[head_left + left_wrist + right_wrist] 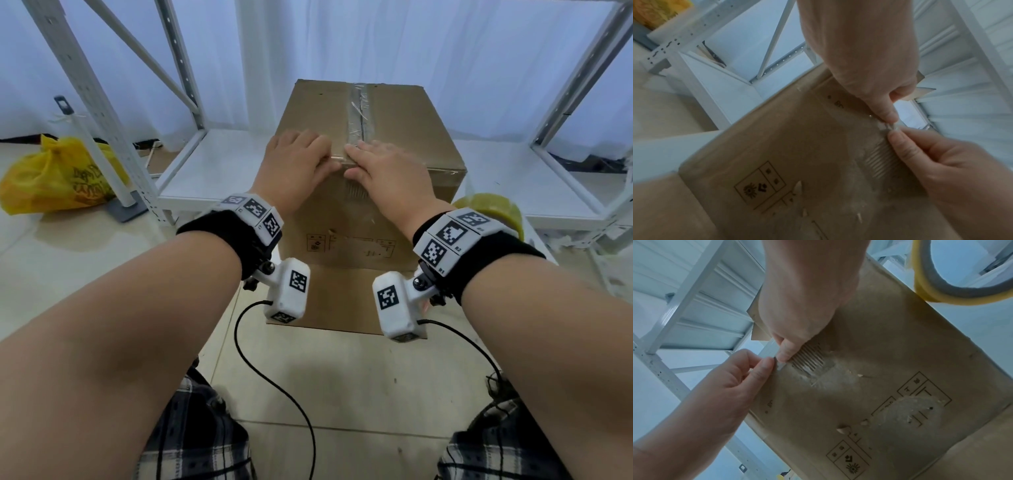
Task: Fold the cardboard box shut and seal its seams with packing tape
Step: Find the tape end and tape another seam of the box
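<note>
From the head camera, the cardboard box (370, 144) stands on the floor (359, 377) between the knees, its flaps folded shut and its long axis running away from the person. A strip of clear packing tape (358, 109) lies along the centre seam of the top, running from the far edge to the near edge. Both forearms reach forward, palms down. The left hand (294, 164) and the right hand (387, 168) meet at the near top edge, where the tape comes over the corner. A yellowish tape roll (493, 209) hangs round the right wrist.

In the left wrist view, the box's front face (797, 154) fills the frame, with printed handling symbols low on it. The left thumb and fingers pinch a crumpled bit of tape (888, 125) at the edge.

In the right wrist view, the right thumb (786, 352) presses against the front face beside a torn ribbed patch (809, 360), and the left fingers (760, 368) close on the tape next to it. The right hand's fingers are out of sight, so I cannot tell its grip.
</note>
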A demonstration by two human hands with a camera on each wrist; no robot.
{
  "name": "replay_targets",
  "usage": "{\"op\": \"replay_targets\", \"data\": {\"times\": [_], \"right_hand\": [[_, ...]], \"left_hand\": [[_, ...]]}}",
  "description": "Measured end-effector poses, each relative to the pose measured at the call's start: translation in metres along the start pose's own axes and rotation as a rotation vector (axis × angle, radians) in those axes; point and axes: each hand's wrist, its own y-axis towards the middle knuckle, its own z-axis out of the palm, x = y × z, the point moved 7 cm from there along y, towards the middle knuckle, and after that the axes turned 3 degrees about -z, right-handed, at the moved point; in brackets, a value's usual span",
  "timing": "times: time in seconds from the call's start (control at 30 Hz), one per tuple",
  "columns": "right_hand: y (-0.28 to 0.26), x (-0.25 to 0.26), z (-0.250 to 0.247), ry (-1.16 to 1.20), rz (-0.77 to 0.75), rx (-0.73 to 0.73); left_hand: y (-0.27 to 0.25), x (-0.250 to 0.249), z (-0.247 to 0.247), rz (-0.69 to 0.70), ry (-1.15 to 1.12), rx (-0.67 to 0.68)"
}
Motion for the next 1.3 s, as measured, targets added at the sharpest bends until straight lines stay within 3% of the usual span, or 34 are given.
{"op": "replay_targets", "data": {"times": [0.13, 0.37, 0.5, 0.7, 0.83, 1.07, 1.3], "right_hand": [[-0.001, 0.001, -0.001, -0.034, -0.016, 0.002], [-0.005, -0.011, -0.01, 0.129, -0.045, 0.047], [-0.01, -0.028, -0.015, 0.078, 0.041, -0.013], [-0.014, -0.028, -0.008, -0.081, 0.049, 0.025], [-0.014, -0.03, -0.007, -0.067, 0.061, 0.058], [-0.017, -0.03, -0.005, -0.002, 0.106, 0.01], [-0.014, -0.031, -0.004, 0.012, 0.129, -0.017]], "left_hand": [[-0.009, -0.003, 0.008, 0.061, 0.092, 0.029], [-0.007, -0.005, -0.005, 0.03, -0.033, -0.027], [-0.002, -0.013, -0.007, 0.067, -0.07, -0.017], [0.005, -0.019, -0.005, 0.056, -0.182, -0.043], [-0.001, -0.011, -0.002, 0.094, -0.275, -0.076], [-0.004, -0.012, 0.001, 0.187, -0.15, -0.029], [-0.003, -0.001, 0.002, 0.136, -0.171, -0.002]]}}
